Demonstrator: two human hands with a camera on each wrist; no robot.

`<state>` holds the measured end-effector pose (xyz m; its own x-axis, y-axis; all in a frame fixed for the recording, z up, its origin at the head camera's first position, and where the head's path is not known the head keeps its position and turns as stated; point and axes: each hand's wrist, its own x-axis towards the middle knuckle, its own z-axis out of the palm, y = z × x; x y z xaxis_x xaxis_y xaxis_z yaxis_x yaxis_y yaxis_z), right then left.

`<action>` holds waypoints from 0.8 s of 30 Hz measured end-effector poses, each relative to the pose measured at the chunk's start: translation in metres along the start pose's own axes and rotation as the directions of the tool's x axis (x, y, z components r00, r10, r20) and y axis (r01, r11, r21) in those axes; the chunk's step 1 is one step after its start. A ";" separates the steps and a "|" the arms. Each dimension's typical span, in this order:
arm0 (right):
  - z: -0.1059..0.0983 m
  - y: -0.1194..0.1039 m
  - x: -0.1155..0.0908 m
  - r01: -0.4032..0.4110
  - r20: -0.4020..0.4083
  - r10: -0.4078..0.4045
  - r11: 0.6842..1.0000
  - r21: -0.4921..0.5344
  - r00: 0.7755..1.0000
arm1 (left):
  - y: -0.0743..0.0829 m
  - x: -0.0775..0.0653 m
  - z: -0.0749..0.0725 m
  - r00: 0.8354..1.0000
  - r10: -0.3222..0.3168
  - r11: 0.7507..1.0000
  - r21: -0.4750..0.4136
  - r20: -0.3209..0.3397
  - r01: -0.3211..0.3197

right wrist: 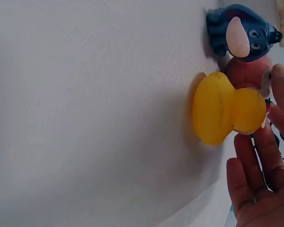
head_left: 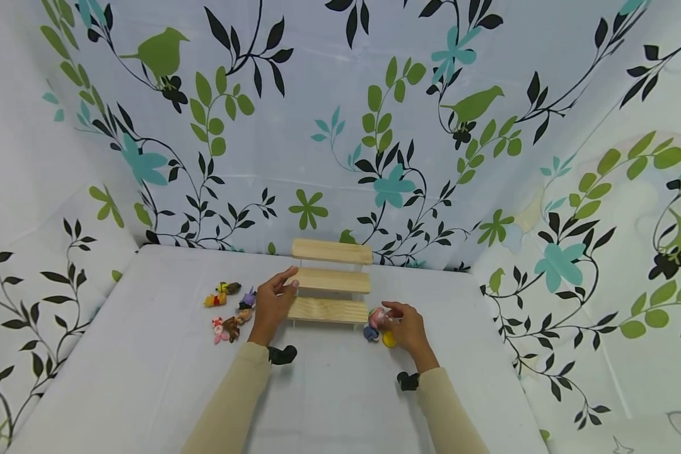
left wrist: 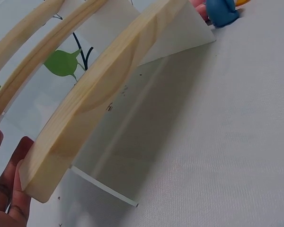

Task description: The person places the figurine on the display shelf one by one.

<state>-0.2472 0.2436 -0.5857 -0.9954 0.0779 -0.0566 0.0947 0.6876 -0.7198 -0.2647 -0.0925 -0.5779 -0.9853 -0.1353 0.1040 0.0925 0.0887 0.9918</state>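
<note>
Found the three-tier wooden stand (head_left: 329,280) upright toward the far side of the white surface (head_left: 335,391), near the patterned cloth (head_left: 295,157) behind; judged it already in place. Saw the left hand (head_left: 274,304) at the stand's left side, with fingers loosely spread and touching the plank ends, apparently to steady rather than to lift. Saw the right hand (head_left: 407,328) just beside the stand's right end, at a tight group: a pink toy (right wrist: 248,71), a yellow toy (right wrist: 213,109) and a blue donkey (right wrist: 239,33). Made out fingers about the pink and yellow toys, but could not tell whether pinching one or merely touching. Noted more toys farther out, on the surface beyond the left hand: a yellow-and-red figure (head_left: 214,301), a purple figure (head_left: 248,297), a pink-and-white figure (head_left: 220,330) and a brown figure (head_left: 231,328), among others. Saw no toy resting on any tier, so judged the work barely begun, with the right-side group being handled and the left-side group left untouched.
</note>
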 end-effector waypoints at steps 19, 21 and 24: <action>-0.005 -0.011 0.003 -0.104 0.144 0.090 0.990 0.097 0.985 | -0.002 0.000 0.000 1.000 0.030 0.999 -0.012 -0.004 -0.030; -0.005 -0.011 0.003 -0.111 0.121 0.098 0.988 0.108 0.988 | -0.002 0.000 0.000 1.000 0.027 1.000 -0.008 -0.005 -0.027; -0.005 -0.011 0.002 -0.108 0.062 0.101 0.986 0.130 0.993 | -0.003 0.000 0.000 1.000 0.020 1.000 0.006 -0.005 -0.020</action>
<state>-0.2501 0.2399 -0.5750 -0.9799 0.1019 -0.1715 0.1987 0.5758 -0.7931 -0.2645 -0.0932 -0.5810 -0.9825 -0.1386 0.1245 0.1116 0.0971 0.9890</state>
